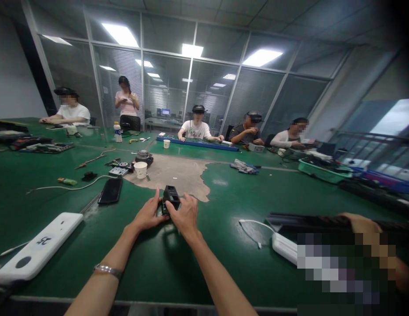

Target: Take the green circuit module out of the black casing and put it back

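A small black box-shaped device [171, 194] with openings in its top is between my two hands, just above or on the green table. My left hand [149, 214] grips its left side, thumb up and fingers tucked under the lower edge. My right hand [186, 213] holds its right side, with a digit pressed against the near face and the other fingers bent over the far right edge. What is under the device is hidden.
On the green table [233, 267] lie a black phone [110, 190], a white power bank [42, 245] and a paper cup [140, 170]. Pliers [244, 166] lie farther back. At right, another person's hand [362, 223] is beside a black part [299, 221]. Several people are around the table.
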Available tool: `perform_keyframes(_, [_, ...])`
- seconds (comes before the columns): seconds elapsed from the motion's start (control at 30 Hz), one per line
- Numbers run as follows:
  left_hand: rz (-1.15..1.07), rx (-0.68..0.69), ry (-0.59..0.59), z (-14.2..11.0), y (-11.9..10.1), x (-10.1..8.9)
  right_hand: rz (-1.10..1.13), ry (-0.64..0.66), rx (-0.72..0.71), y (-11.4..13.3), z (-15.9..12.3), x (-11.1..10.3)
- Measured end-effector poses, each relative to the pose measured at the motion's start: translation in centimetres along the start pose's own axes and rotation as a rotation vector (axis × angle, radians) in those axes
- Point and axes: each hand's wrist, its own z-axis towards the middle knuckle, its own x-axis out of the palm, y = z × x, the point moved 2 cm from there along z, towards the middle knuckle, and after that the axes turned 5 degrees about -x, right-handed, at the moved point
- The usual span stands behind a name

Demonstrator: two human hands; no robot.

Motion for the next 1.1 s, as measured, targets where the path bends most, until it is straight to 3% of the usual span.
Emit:
perform_keyframes(0.3, [0.026, 0.019, -0.016, 0.1, 0.3, 0.1, -0.120, 0.041, -0.014, 1.3, -0.1, 1.0])
perform_keyframes(0.6, [0.064, 0.074, -0.058, 0.3, 1.0, 0.5, -0.178, 0.169, 0.000, 0.8, -1.4, 1.9])
perform_keyframes(0.93, [0.045, 0.045, -0.040, 0.1, 0.7, 0.4, -0.144, 0.072, -0.031, 1.3, -1.1, 2.0])
perform_keyframes(1.1, [0.032, -0.008, -0.038, 0.0, 0.1, -0.1, -0.046, -0.041, -0.018, 0.6, 0.3, 0.5])
